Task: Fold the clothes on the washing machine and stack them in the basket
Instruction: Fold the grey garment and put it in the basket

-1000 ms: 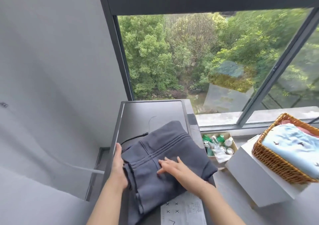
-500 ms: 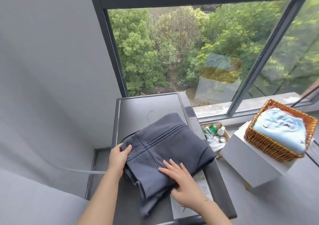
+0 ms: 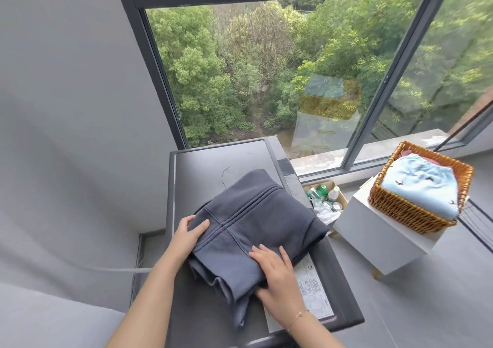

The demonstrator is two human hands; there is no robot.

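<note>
No readable text for you here. White printed sticker [image 3: 310, 291] on the washing machine's [image 3: 202, 166] near right corner carries symbols and small print, too small to make out.

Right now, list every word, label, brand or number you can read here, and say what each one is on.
No text is legible.
White instruction sticker on the washing machine: printed lines and diagrams, too small and blurred to read; the right hand partly covers it.
Bottles in the cardboard box: labels too small to read.
Dark grey garment, wicker basket: no writing visible.
</note>
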